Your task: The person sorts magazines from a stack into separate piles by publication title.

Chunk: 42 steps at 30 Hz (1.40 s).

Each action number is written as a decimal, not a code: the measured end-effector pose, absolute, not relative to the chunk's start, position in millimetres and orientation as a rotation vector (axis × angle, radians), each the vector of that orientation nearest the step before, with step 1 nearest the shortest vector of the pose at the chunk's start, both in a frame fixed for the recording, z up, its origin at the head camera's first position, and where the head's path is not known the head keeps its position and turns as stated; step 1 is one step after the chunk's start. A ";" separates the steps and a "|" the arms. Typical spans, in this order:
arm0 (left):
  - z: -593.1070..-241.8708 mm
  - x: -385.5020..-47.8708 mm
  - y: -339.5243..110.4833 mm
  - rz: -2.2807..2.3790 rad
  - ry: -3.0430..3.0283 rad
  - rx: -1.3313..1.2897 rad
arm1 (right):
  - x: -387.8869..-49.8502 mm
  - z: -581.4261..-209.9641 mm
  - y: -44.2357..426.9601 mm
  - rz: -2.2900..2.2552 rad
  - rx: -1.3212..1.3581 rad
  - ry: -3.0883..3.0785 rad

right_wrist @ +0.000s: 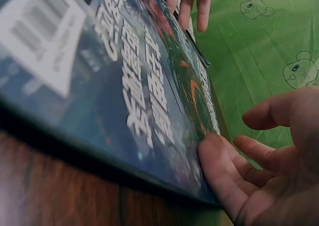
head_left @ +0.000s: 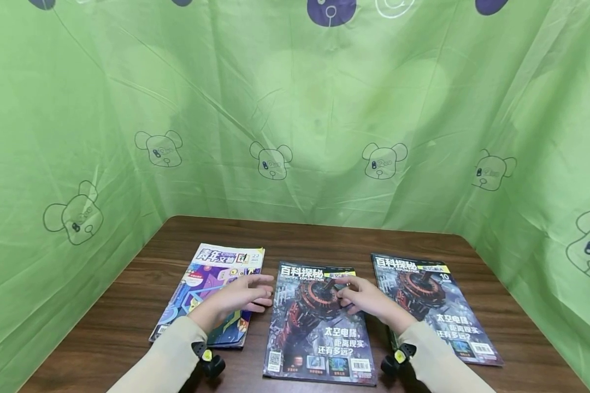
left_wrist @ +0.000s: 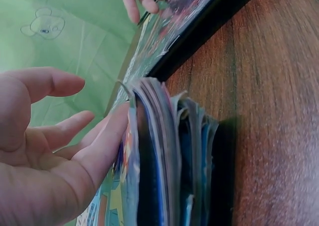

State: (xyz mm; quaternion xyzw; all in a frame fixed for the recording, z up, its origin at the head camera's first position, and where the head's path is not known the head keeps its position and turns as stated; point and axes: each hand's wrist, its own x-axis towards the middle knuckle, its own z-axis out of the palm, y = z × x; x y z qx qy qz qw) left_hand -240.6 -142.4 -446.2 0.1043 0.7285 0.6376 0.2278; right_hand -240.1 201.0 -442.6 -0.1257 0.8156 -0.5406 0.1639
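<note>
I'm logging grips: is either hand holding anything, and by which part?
Nothing is held: the left hand is at the left magazine, the right hand at the middle magazine.

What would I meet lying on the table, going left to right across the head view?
Purple-covered magazine with a white top → middle magazine with a dark, blue-grey cover → right-hand magazine with the same dark cover design.

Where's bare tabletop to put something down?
On the table: far strip between the middle magazine and green curtain; left of the purple magazine; right of the right-hand magazine. Crowded: the narrow gaps beside the middle magazine, with the left hand and right hand over them.
</note>
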 end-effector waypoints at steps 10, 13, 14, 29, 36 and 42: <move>-446.0 -240.0 -142.8 1.730 1.999 0.318 | -230.9 -439.3 217.7 -1.423 -0.316 2.481; -445.8 -240.1 -142.3 1.730 1.999 0.325 | -228.5 -438.4 222.7 -1.405 -0.293 2.508; -446.1 -240.3 -142.1 1.729 2.000 0.328 | -227.4 -438.1 224.9 -1.404 -0.295 2.509; -450.0 -240.9 -137.8 1.780 1.920 0.328 | -216.4 -438.2 251.3 -1.547 -0.306 2.263; -454.6 -240.0 -131.2 1.801 1.895 0.274 | -217.0 -440.0 250.9 -1.557 -0.320 2.240; -456.3 -240.1 -127.7 1.800 1.883 0.286 | -216.3 -439.1 248.6 -1.556 -0.308 2.245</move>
